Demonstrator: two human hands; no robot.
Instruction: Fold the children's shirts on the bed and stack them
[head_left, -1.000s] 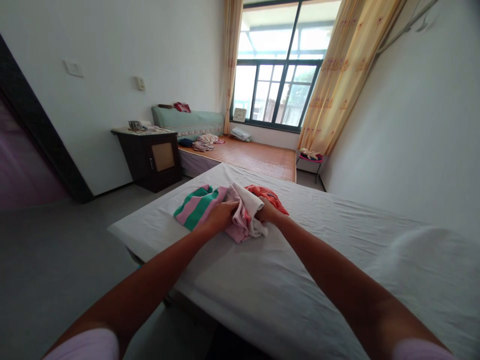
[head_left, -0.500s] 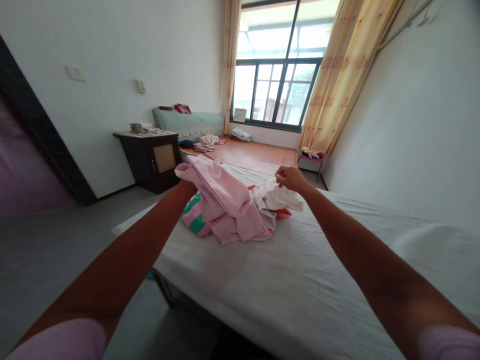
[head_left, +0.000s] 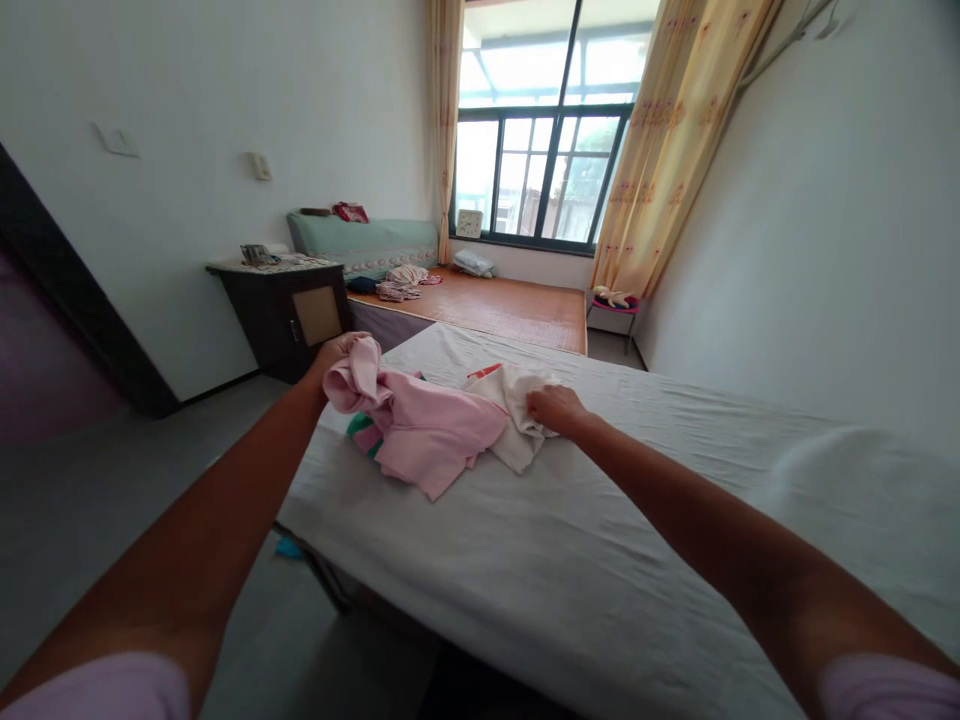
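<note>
Clothes lie heaped toward the far left part of a bed covered in a wrinkled white sheet (head_left: 585,560). Left hand (head_left: 332,357) is raised at the left edge of the heap, fingers curled tight round a bunched end of a soft pink cotton garment (head_left: 424,430), which trails down to the right and spreads flat on the sheet. Under that garment a green-and-pink striped cloth (head_left: 360,430) shows only as a small strip. Right hand (head_left: 553,408) rests palm down on a crumpled white cloth (head_left: 517,415) just right of the pink one, fingers bent into the fabric; it seems to be pinching a fold, though the grip itself is hidden. A sliver of red-orange fabric (head_left: 486,371) peeks out at the far side of the heap. Farther off stand a dark wooden cabinet (head_left: 289,315) on the left, 1 low platform with a woven mat (head_left: 510,310), and a tall window with yellow curtains (head_left: 667,150).
</note>
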